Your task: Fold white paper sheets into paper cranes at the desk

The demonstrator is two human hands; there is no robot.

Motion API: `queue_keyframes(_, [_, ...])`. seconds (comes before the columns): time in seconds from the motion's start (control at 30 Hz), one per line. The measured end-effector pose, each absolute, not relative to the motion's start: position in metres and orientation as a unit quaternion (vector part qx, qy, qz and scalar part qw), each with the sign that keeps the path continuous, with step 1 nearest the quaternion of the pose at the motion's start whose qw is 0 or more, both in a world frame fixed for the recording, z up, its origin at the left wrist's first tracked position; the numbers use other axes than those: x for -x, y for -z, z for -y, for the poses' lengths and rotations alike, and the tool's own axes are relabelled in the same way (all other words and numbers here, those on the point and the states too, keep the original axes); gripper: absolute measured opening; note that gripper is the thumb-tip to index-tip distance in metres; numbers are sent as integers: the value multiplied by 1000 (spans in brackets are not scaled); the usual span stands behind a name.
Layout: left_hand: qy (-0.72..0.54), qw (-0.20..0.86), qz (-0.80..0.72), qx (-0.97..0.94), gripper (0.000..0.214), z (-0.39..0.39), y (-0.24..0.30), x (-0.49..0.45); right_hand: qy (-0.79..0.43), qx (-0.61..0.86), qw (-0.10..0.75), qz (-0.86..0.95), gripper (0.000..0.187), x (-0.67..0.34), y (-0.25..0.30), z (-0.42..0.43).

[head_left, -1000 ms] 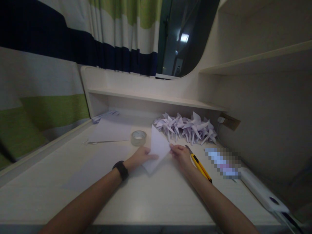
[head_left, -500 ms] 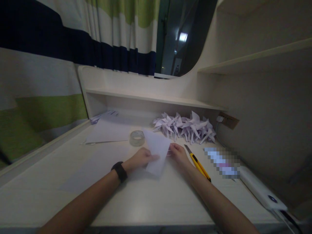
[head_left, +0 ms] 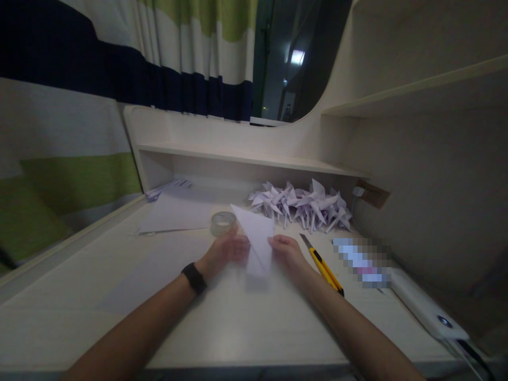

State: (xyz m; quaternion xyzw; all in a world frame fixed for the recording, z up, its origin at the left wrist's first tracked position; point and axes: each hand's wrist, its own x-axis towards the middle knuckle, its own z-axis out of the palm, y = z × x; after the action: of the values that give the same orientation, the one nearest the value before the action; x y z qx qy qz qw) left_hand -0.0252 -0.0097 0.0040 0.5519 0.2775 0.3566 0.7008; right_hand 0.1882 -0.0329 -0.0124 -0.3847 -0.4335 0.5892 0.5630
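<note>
Right hand (head_left: 288, 253): thumb and fingers pinching right edge of a folded white paper (head_left: 261, 235), held up over the middle of the table (head_left: 238, 338). Left hand (head_left: 227, 247) blurred, at the paper's left edge; contact unclear. Dark watch (head_left: 194, 278) on left wrist. Tape roll (head_left: 216, 229) lying flat, just beyond left hand. Paper stack (head_left: 180, 209) far left; loose sheet (head_left: 153, 272) nearer. White paper pinwheels (head_left: 301, 203) bunched far right, near the low shelf (head_left: 246, 156). Yellow cutter (head_left: 325, 272), blade out, right of right hand. White power strip (head_left: 428, 307) near right. Striped curtain (head_left: 194, 92) behind, left.
</note>
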Motion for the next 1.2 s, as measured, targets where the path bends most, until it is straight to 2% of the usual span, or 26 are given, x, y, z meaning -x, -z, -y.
queue_keyframes(0.07, [-395,759,-234,-461,79,6,-12,34,-609,368,546,441,23,-194,9,34])
queue_keyframes(0.13, [-412,780,-218,-418,74,3,-17,40,-628,363,513,460,20,-197,8,36])
queue_keyframes(0.23, [-353,785,-228,-455,60,2,-13,41,-652,376,428,500,22,-198,8,39])
queue_keyframes(0.37, [-273,687,-258,-622,37,8,0,31,-652,391,351,547,21,-191,10,45])
queue_keyframes(0.47, [-233,590,-260,-728,31,12,4,25,-638,399,322,575,21,-185,10,49])
queue_keyframes(0.7, [-215,538,-259,-773,26,12,-4,30,-621,403,307,598,18,-186,4,51])
queue_keyframes(1.0, [-270,595,-332,-680,24,-2,-5,44,-630,403,284,600,16,-221,-11,40])
queue_keyframes(1.1, [-286,589,-347,-671,25,-5,-4,49,-639,384,256,615,17,-234,-13,36])
queue_keyframes(1.2, [-298,567,-348,-685,27,-7,-2,49,-627,377,273,625,15,-241,-15,34])
